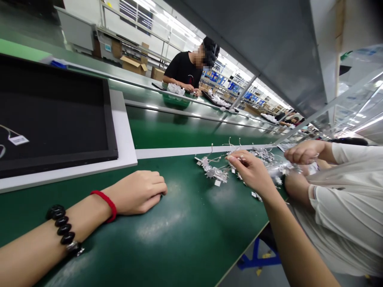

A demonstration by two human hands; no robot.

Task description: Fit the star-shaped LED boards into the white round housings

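My left hand [140, 193] rests on the green tabletop [185, 231] with its fingers curled together and nothing visible in them. A red band and a black bead bracelet circle that wrist. On the right, my right hand [251, 169] pinches at thin white wires, its thumb and forefinger pressed together. Those wires belong to a bundle of white cable pieces [214, 172] with small tags, lying just left of the fingertips. More white wired pieces [265, 154] lie behind the hand. The exact piece between my fingertips is too small to make out.
A black tray [56, 115] with a white border and a tagged cable stands at the left. Close on the right, a person in a white shirt [350, 199] works at the same table. Another person [187, 69] works across the green line.
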